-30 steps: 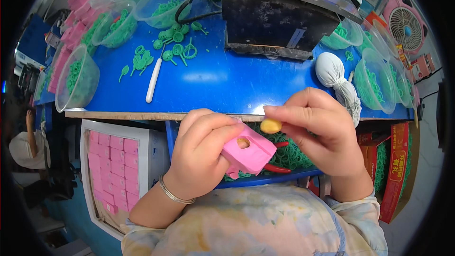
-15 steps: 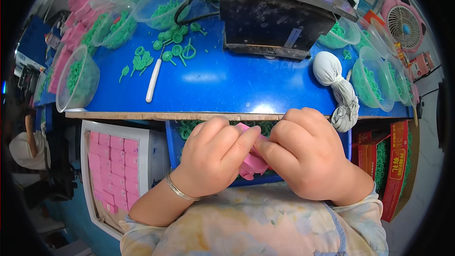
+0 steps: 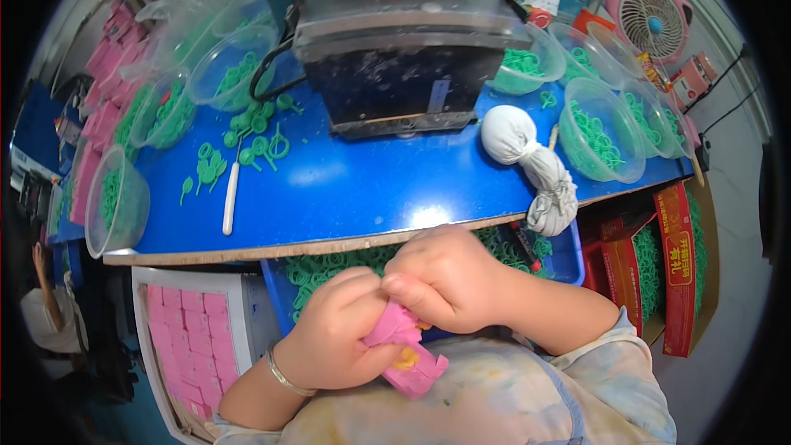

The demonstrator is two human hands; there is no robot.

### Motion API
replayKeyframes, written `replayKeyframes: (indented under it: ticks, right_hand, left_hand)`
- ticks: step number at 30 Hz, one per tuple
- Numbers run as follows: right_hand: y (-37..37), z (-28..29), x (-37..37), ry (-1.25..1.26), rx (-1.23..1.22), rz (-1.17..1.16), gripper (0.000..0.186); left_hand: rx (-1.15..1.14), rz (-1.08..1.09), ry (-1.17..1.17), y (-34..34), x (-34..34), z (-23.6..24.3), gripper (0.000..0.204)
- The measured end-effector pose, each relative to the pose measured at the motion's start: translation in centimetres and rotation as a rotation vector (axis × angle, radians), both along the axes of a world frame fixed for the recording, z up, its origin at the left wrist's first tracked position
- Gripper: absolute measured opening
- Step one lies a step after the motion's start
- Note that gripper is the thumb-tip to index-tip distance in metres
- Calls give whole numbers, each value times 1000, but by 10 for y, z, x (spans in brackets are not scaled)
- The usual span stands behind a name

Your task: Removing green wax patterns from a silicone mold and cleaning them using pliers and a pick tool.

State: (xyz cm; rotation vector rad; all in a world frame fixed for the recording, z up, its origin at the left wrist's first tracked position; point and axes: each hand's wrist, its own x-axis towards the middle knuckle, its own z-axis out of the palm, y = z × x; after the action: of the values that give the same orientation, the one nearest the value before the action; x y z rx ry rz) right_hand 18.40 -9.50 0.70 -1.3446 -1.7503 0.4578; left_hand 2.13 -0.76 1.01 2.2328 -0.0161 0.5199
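A soft-looking, creased pink piece [image 3: 412, 371], like a small carton with loose flaps and something yellow inside, is close to my body. My left hand [image 3: 329, 334] is closed around it, thumb pressed along its side. My right hand [image 3: 449, 280] is closed against the left fingers, pinching at the pink piece's top; its fingertips are partly hidden. Under both hands, a blue tray [image 3: 568, 259] holds many green ring-shaped plastic pieces [image 3: 317, 280].
On the blue table [image 3: 346, 189] lie a white-handled tool [image 3: 231, 198], loose green pieces [image 3: 210, 169] and a tied white cloth bundle [image 3: 527, 161]. A dark machine [image 3: 404, 58] stands behind. Clear bowls [image 3: 597, 128], a pink fan [image 3: 651, 16], a white-framed box of pink blocks [image 3: 194, 330] and red cartons [image 3: 680, 268] surround it.
Both hands have come lower and nearer my body with the pink piece. More of it shows, with yellow inside, and my right hand has shifted left onto the left one. The view has turned.
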Motion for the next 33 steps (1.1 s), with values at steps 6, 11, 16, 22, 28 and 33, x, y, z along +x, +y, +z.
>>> replayKeyframes:
  ticks: [6,11,16,22,28,33]
  right_hand:
    - [17,-23,12,748,-279,537,47]
    - [10,-15,5,939,-354,453,37]
    - [3,1,3,236,64,-170,36]
    - [-6,8,6,-178,413,-57,36]
    - [-4,1,6,269,122,-55,31]
    - [-5,5,7,189,213,-53,25]
  left_hand:
    - [47,-51,-77,-3,7,8,28]
    - [-1,-67,-67,-1,5,7,23]
    - [-626,426,-1,-21,4,-1,27]
    - [-214,166,-80,3,1,-18,35]
    - [-343,403,-26,-3,-5,-24,35]
    - [-59,426,-180,-1,5,-9,33]
